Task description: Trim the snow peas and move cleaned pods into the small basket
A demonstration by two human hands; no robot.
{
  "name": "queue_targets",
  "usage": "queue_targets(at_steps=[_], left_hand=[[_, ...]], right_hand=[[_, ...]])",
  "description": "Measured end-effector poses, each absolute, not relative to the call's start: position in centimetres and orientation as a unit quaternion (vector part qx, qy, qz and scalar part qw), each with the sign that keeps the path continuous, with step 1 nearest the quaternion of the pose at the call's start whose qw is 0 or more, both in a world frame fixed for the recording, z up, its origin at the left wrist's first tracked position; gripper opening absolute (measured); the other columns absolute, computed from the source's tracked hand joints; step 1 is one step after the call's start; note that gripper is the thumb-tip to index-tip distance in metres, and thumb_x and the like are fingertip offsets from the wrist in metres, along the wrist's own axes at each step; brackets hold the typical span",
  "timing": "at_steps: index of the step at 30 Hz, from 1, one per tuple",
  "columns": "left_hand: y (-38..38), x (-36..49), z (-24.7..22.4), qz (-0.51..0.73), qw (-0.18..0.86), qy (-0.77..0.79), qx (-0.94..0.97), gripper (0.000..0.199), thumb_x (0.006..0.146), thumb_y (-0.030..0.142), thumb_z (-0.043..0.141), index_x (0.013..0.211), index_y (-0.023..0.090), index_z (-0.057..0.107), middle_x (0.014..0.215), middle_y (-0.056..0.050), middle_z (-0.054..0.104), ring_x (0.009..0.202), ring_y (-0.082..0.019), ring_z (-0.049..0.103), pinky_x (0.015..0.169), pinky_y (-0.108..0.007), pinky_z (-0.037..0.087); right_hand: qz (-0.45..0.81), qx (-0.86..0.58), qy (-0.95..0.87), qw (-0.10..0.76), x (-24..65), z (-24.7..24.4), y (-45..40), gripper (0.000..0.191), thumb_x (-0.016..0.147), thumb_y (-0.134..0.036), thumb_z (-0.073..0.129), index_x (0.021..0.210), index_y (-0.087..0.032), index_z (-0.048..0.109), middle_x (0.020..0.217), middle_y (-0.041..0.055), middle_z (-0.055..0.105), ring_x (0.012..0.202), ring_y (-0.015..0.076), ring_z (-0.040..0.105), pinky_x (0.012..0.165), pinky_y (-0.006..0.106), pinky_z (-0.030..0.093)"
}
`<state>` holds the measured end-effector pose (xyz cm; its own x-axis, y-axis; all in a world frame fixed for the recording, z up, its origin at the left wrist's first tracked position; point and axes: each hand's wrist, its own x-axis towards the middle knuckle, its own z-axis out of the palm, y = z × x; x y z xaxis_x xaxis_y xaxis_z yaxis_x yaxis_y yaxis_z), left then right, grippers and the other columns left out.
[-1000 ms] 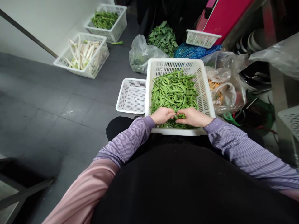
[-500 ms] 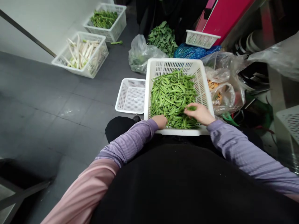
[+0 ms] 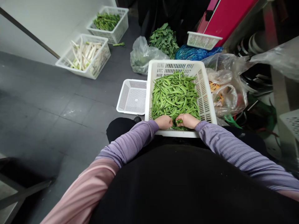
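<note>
A large white slotted basket [image 3: 151,93] stands in front of me, with a heap of green pea pods [image 3: 174,93] in it. Over the near end of the heap, my left hand [image 3: 164,122] is closed, and what its fingers hold, if anything, is hidden. Close to its right, my right hand [image 3: 187,120] is closed around some green pods whose ends show at the fingertips. A small gap separates the two hands. To the left of the big basket, a shallow white tray [image 3: 133,97] with small holes rests on the floor.
Back left are a basket of white-stemmed vegetables [image 3: 102,59] and a basket of green stems [image 3: 115,35]. Beyond the big basket lie a clear bag [image 3: 144,56], leafy greens [image 3: 164,39] and a blue bag [image 3: 191,53]. Plastic bags [image 3: 224,93] sit at the right.
My right hand has moved left and nearer to me, close to my left hand. My left hand has shifted slightly right. The view has shifted slightly.
</note>
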<state>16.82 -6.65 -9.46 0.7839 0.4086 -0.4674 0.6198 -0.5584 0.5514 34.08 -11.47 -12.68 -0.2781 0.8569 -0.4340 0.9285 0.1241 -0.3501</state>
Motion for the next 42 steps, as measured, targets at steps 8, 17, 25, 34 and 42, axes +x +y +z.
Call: queue_targets(at_steps=[8, 17, 25, 34, 42], left_hand=[[-7.4, 17.7, -8.8, -0.081, 0.633, 0.388, 0.665, 0.020, 0.080, 0.012, 0.038, 0.073, 0.012, 0.056, 0.054, 0.004, 0.049, 0.038, -0.004, 0.041, 0.038, -0.015, 0.035], [-7.3, 17.3, -8.0, -0.018, 0.734, 0.390, 0.557, 0.017, 0.078, 0.011, 0.039, 0.065, 0.014, 0.048, 0.049, 0.006, 0.041, 0.034, -0.003, 0.034, 0.033, -0.015, 0.025], [-6.8, 17.2, -7.4, 0.000, 0.728, 0.401, 0.557, 0.018, 0.073, 0.015, 0.036, 0.056, 0.017, 0.040, 0.044, 0.006, 0.032, 0.034, -0.005, 0.027, 0.035, -0.018, 0.022], [-6.6, 16.4, -9.4, -0.272, 0.278, 0.378, 0.840, 0.027, 0.068, 0.023, 0.055, 0.090, 0.011, 0.065, 0.098, -0.017, 0.064, 0.091, -0.026, 0.059, 0.076, -0.032, 0.046], [-6.3, 16.6, -7.2, -0.048, 0.502, 0.295, 0.812, 0.030, 0.080, 0.032, 0.050, 0.101, 0.013, 0.059, 0.075, 0.001, 0.060, 0.062, -0.009, 0.052, 0.061, -0.019, 0.041]], right_hand=[[-0.256, 0.635, 0.725, -0.072, 34.6, -11.0, -12.4, 0.022, 0.070, -0.029, 0.066, 0.089, -0.018, 0.066, 0.091, 0.0070, 0.066, 0.086, 0.0209, 0.060, 0.078, 0.029, 0.043], [-0.222, 0.625, 0.737, -0.131, 33.7, -9.7, -12.4, 0.013, 0.073, -0.025, 0.061, 0.082, -0.017, 0.065, 0.084, 0.0080, 0.064, 0.080, 0.0206, 0.059, 0.073, 0.029, 0.043], [-0.279, 0.648, 0.657, -0.265, 32.5, -8.1, -12.7, 0.015, 0.068, -0.032, 0.064, 0.072, -0.019, 0.061, 0.080, 0.0053, 0.064, 0.078, 0.0205, 0.057, 0.075, 0.032, 0.042], [-0.442, 0.642, 0.318, -0.540, 33.0, -6.7, -12.7, 0.037, 0.046, -0.037, 0.078, 0.067, -0.020, 0.053, 0.063, -0.0042, 0.058, 0.052, 0.0104, 0.051, 0.056, 0.026, 0.044], [-0.495, 0.611, 0.274, -0.553, 31.8, -7.7, -13.2, 0.037, 0.044, -0.035, 0.080, 0.065, -0.019, 0.055, 0.060, -0.0050, 0.057, 0.048, 0.0088, 0.050, 0.049, 0.023, 0.042]])
